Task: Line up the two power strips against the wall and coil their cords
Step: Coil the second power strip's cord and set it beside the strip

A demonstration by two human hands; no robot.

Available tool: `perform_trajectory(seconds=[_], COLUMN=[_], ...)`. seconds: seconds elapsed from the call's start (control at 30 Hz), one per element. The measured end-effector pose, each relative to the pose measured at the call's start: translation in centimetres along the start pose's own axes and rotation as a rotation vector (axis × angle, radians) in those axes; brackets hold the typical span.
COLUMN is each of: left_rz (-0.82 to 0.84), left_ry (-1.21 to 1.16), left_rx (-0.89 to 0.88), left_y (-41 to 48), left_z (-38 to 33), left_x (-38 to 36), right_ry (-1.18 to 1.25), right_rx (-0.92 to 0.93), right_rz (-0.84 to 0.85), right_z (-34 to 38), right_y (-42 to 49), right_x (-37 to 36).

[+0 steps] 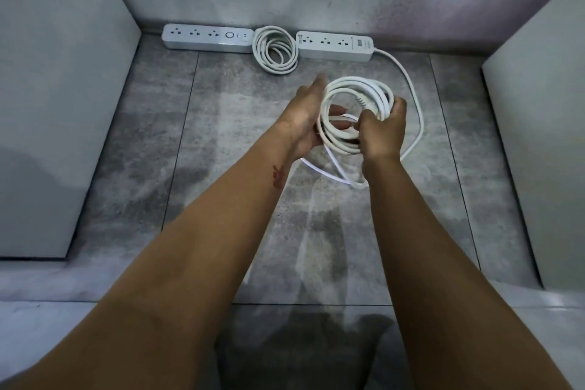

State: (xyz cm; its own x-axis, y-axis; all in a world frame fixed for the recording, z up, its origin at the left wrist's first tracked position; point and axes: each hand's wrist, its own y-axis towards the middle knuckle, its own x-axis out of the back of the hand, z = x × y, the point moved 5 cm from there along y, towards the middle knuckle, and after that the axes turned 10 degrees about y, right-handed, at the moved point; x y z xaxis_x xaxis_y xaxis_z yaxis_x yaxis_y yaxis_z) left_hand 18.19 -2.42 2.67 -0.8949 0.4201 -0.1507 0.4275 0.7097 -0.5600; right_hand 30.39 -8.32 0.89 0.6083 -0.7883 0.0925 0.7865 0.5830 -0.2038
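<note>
Your left hand [305, 119] and right hand [381, 127] gripped coil [354, 95] | strips [207, 38] [335, 46] sat at floor's [142, 152] wall edge | labels unreadable

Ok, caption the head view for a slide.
Both hands, left hand and right hand, coil the second cord; two power strips sit against the wall.

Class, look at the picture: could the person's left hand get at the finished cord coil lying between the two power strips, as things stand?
Probably yes. The floor between the left hand and the finished coil is bare, but that hand is steadying the second coil and would first have to let go.
</note>
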Motion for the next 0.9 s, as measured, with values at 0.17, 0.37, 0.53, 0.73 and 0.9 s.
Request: perform_trajectory(seconds=[0.17,0.37,0.53,0.73,0.9], left_rz=[-0.090,-0.085,-0.001,0.084,0.075], left_ry=[0.151,0.187,0.112,0.268,0.424], left_rx=[-0.062,-0.115,-0.095,0.022,-0.030], left_y=[0.6,0.9,0.9,0.5,0.9], left_z=[0.0,0.0,-0.1,-0.7,-0.4], left_x=[0.5,1.1,1.0,0.3,0.8], right_ry=[-0.098,-0.346,-0.416,-0.382,-0.471], right_rx=[-0.110,0.048,0.005,-0.006,0.081], right_rz=[0.177,0.330,0.281,0.281,0.295], right_z=[-0.4,0.6,0.1,-0.4,0.5], right_y=[-0.3,-0.4,-0.3,-0.8,-0.5], right_x=[-0.7,-0.7,-0.1,-0.2,-0.3])
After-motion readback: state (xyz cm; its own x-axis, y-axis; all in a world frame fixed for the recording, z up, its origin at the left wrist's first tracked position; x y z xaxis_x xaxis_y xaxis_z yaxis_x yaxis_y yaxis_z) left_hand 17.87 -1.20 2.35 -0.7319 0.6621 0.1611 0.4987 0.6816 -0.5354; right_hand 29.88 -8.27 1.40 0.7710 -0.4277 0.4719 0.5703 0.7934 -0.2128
